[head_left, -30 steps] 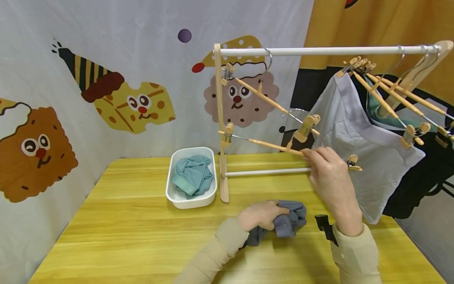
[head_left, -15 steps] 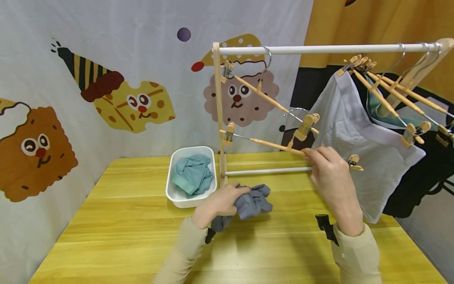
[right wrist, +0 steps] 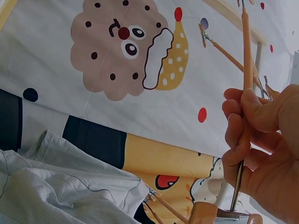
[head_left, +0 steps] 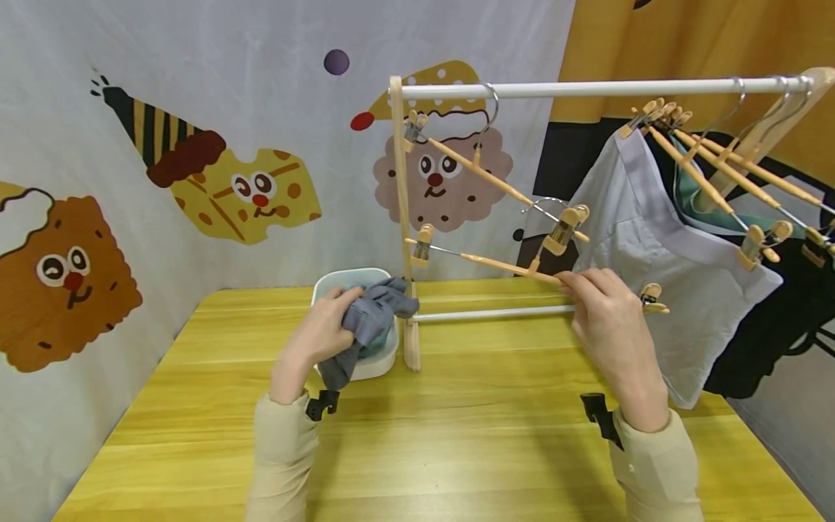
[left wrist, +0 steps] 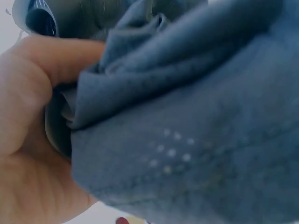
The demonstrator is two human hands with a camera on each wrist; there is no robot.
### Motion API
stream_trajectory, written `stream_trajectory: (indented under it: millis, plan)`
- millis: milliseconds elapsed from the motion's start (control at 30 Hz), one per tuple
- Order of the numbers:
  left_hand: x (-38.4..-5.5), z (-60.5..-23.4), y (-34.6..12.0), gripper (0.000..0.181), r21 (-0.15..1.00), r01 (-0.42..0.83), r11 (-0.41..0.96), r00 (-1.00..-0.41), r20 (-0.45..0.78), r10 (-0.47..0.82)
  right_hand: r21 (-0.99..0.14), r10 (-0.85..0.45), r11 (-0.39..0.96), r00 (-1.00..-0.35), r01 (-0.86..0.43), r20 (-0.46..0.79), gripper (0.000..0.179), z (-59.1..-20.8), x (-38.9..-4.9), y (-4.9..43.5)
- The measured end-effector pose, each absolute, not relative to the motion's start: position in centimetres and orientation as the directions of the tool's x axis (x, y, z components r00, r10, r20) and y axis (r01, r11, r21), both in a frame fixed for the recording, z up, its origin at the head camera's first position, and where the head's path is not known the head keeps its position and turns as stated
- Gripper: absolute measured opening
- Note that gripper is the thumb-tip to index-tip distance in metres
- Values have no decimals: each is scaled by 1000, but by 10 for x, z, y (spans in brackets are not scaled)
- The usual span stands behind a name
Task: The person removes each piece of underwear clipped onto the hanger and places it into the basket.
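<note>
Left grip [head_left: 317, 331]: holding a grey-blue cloth [head_left: 372, 313], pinched between thumb and fingers
Grey-blue cloth: right at the left grip, all bunched up, over the white tub [head_left: 375, 370]; little pale dots show on it
White tub: under and just past the left grip, on the table [head_left: 470, 442], with some green cloth [head_left: 376, 346] in it
Right grip [head_left: 612, 337]: wrapped round the bar of a clip hanger [head_left: 499, 267]
Clip hanger: sticks out on both sides of the right grip, with its hook pointing up
Pale shorts [head_left: 642, 210]: behind and to the right of the right grip, hung on the rack [head_left: 587, 90]
</note>
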State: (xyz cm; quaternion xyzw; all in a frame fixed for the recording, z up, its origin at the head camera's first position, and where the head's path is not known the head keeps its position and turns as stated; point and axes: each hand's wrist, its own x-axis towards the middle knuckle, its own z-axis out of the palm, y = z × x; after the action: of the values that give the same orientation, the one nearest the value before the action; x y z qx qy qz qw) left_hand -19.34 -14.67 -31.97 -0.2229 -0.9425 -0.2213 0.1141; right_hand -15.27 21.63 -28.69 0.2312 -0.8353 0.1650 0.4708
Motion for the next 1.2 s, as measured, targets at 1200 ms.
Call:
stream_trajectory:
  millis: [1200]
  plan:
    - [-251,-359,-125,69,442,271,855,-962,85,261,-56,-221,845,-443,-531,869,14,-284,-152,218]
